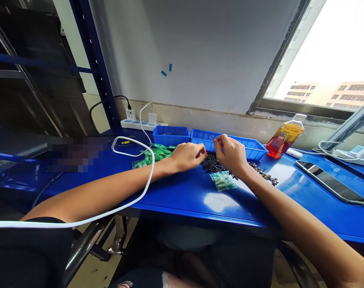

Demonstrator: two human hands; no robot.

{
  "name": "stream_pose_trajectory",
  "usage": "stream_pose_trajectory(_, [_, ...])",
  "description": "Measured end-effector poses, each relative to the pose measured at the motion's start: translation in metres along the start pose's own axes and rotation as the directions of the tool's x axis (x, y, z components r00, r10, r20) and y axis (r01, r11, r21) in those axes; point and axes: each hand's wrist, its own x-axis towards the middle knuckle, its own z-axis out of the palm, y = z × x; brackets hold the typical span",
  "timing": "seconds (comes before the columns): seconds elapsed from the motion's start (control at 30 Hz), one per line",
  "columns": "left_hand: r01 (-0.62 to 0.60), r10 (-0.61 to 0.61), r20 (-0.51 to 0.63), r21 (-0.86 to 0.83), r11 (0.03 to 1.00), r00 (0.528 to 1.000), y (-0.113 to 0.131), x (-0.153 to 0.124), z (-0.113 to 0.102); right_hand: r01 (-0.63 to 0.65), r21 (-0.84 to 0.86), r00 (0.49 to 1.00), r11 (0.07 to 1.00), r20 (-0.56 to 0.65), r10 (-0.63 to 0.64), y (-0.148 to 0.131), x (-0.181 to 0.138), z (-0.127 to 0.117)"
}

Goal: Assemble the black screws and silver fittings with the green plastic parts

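My left hand [188, 156] rests on the blue table [175, 196], fingers curled and pinched at the edge of a pile of small black screws [211, 164]. My right hand [231, 154] hovers over the same pile, thumb and forefinger pinched on a thin dark screw [213, 138] that sticks up. A small clear bag of pale parts [223, 181] lies just in front of the right hand. Green packets [153, 156] are heaped left of the left hand. What the left fingers hold is too small to make out.
Two blue trays [171, 135] [254, 149] stand behind the hands. A white cable [133, 176] loops over my left forearm from a power strip [139, 123]. Silver screws [266, 175], an orange drink bottle [285, 140] and a phone [330, 182] lie to the right.
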Motion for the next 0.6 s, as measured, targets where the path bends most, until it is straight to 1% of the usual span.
stream_pose_trajectory(0.07, [0.041,-0.040,-0.054,0.015,0.999,0.998,0.001,-0.002,-0.003,0.003,0.014,1.000,1.000,-0.017,-0.002,0.000,0.000,-0.001])
stream_pose_trajectory(0.1, [0.056,-0.055,-0.072,0.018,0.998,0.996,0.000,-0.004,-0.006,0.019,0.029,1.000,0.999,-0.006,-0.019,0.001,0.000,-0.002])
stream_pose_trajectory(0.2, [0.090,-0.091,-0.088,-0.009,0.996,0.992,-0.008,-0.010,-0.011,0.112,0.089,0.989,0.990,0.084,-0.119,0.004,-0.001,-0.004])
stream_pose_trajectory(0.3, [0.052,-0.056,-0.062,-0.063,0.997,0.996,-0.017,-0.014,-0.011,0.189,0.133,0.963,0.973,0.171,-0.210,0.003,-0.004,-0.003])
stream_pose_trajectory(0.4, [0.017,-0.020,-0.034,-0.077,0.997,0.999,-0.019,-0.015,-0.006,0.241,0.163,0.933,0.957,0.231,-0.275,-0.004,-0.006,-0.002])
stream_pose_trajectory(0.5, [-0.010,0.006,-0.039,-0.094,0.996,0.999,-0.017,-0.015,-0.003,0.263,0.193,0.912,0.945,0.271,-0.309,-0.010,-0.007,-0.004])
stream_pose_trajectory(0.6, [-0.027,0.019,-0.071,-0.112,0.993,0.997,-0.018,-0.014,-0.003,0.259,0.219,0.903,0.941,0.290,-0.316,-0.013,-0.006,-0.008])
